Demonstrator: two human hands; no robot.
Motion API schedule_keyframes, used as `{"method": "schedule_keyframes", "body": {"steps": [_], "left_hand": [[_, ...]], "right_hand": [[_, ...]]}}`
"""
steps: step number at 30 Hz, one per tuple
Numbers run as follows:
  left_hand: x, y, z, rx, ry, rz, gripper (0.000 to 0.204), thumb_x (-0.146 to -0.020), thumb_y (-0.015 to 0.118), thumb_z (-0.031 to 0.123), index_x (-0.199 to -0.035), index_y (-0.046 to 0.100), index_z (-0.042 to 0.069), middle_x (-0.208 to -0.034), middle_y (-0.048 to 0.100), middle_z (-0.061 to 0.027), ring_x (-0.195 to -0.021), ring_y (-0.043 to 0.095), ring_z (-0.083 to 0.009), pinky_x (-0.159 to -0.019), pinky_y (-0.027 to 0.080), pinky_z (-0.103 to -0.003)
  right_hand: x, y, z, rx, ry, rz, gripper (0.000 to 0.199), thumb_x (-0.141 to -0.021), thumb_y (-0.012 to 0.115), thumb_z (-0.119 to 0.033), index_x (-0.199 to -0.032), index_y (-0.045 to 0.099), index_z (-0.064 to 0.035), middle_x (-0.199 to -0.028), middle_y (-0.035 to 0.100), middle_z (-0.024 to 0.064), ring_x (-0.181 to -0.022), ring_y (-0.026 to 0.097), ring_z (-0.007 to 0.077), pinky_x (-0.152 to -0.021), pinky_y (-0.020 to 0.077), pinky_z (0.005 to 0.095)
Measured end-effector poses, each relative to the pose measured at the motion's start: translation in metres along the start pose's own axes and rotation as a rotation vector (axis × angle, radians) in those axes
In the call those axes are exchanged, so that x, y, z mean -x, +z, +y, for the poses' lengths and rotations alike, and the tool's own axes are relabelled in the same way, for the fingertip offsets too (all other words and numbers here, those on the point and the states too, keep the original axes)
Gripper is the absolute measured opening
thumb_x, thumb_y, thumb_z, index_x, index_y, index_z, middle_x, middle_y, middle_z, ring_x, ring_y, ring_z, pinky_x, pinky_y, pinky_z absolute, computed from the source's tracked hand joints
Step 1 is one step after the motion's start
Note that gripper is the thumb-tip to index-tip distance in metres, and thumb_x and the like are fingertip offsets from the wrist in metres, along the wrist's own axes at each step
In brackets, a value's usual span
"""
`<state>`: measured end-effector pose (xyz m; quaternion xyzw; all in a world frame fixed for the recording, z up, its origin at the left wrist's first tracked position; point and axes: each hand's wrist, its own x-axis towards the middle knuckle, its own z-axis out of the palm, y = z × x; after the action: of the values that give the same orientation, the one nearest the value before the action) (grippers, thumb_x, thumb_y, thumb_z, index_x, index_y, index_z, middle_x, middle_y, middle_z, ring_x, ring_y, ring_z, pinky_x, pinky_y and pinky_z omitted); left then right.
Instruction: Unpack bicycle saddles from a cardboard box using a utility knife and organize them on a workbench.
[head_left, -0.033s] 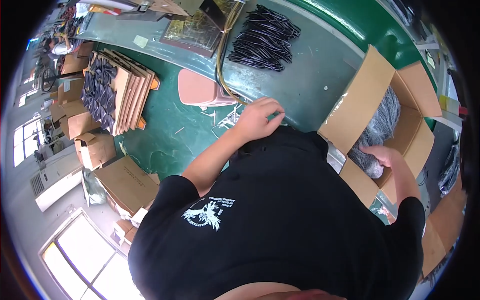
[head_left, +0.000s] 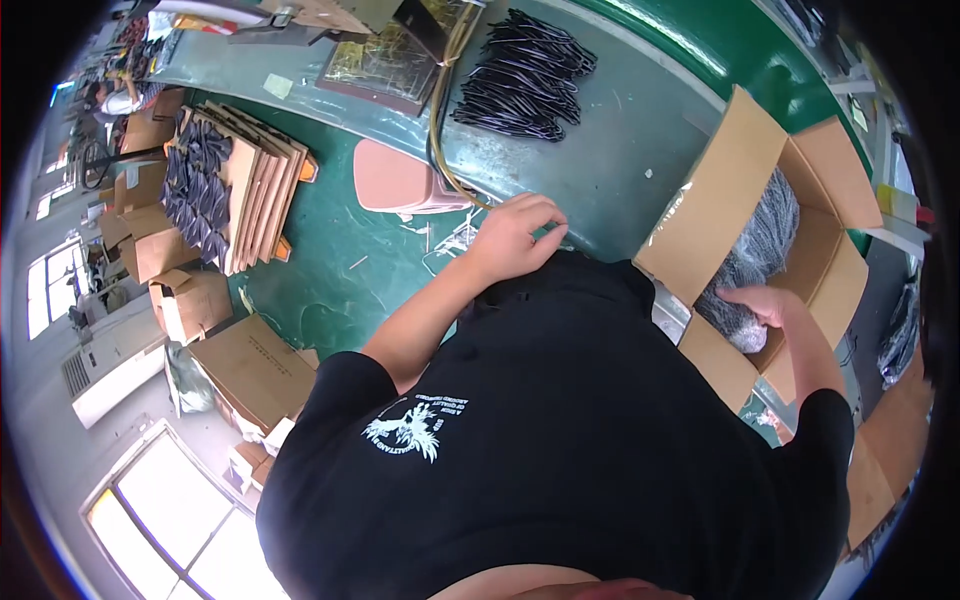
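Note:
My left hand [head_left: 515,236] rests at the near edge of the green worktable [head_left: 640,130], fingers loosely curved and thumb apart, with nothing in it. To the right, my right hand [head_left: 762,303] reaches into an open cardboard box [head_left: 716,200]. It is closed on the near end of a clear plastic bag [head_left: 752,250] packed with dark, thin pieces. Some of its fingers are hidden against the bag. Ahead on the table lies a spread pile of black, thin, bent pieces [head_left: 525,80], out of reach of both hands.
A yellowish cable [head_left: 440,120] hangs over the table edge beside a flat tray [head_left: 375,75]. A pink stool [head_left: 392,175] stands below. At left, a stack of brown boards [head_left: 265,190] carries black bundles [head_left: 200,180]. Cardboard boxes [head_left: 255,365] line the floor.

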<state>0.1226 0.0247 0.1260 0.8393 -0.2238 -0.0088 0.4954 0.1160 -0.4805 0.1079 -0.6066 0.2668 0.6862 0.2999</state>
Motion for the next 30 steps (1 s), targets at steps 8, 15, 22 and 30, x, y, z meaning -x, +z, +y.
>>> {"method": "schedule_keyframes", "body": {"steps": [8, 15, 22, 30], "left_hand": [[-0.012, 0.008, -0.002, -0.045, 0.032, -0.041, 0.008, -0.084, 0.074, 0.005, -0.09, 0.069, 0.002, -0.093, 0.071, -0.0127, -0.086, 0.069, -0.0303, -0.077, 0.055, -0.038], [-0.027, 0.023, 0.006, -0.021, 0.001, -0.181, 0.008, -0.085, 0.073, 0.005, -0.091, 0.07, 0.002, -0.092, 0.072, -0.0119, -0.087, 0.069, -0.0305, -0.079, 0.054, -0.037], [-0.052, 0.036, 0.019, -0.079, 0.053, -0.258, 0.009, -0.085, 0.074, 0.006, -0.092, 0.07, 0.003, -0.095, 0.072, -0.0113, -0.09, 0.069, -0.0307, -0.081, 0.054, -0.038], [-0.042, 0.034, 0.014, -0.09, 0.025, -0.229, 0.009, -0.085, 0.074, 0.007, -0.092, 0.07, 0.002, -0.094, 0.071, -0.0111, -0.09, 0.069, -0.0308, -0.08, 0.054, -0.038]], "right_hand": [[0.02, 0.023, -0.047, 0.229, 0.072, 0.197, 0.115, -0.078, 0.072, -0.078, -0.152, 0.043, 0.0047, -0.159, 0.043, 0.0201, -0.143, 0.042, 0.0305, -0.113, 0.038, 0.042], [0.019, 0.019, -0.044, 0.249, 0.079, 0.248, 0.11, -0.069, 0.073, -0.084, -0.136, 0.061, 0.0035, -0.118, 0.061, 0.018, -0.102, 0.056, 0.0288, -0.089, 0.0483, 0.0465], [0.016, 0.014, -0.022, 0.243, 0.016, 0.33, 0.096, -0.071, 0.07, -0.087, -0.098, 0.072, 0.0049, -0.067, 0.037, 0.0031, -0.059, 0.037, 0.0163, -0.052, 0.0326, 0.0342], [0.003, 0.003, 0.0, 0.046, 0.011, 0.141, 0.129, -0.069, 0.071, -0.087, -0.161, 0.031, -0.0046, -0.166, 0.024, 0.0234, -0.154, 0.019, 0.0315, -0.121, 0.023, 0.0487]]}}
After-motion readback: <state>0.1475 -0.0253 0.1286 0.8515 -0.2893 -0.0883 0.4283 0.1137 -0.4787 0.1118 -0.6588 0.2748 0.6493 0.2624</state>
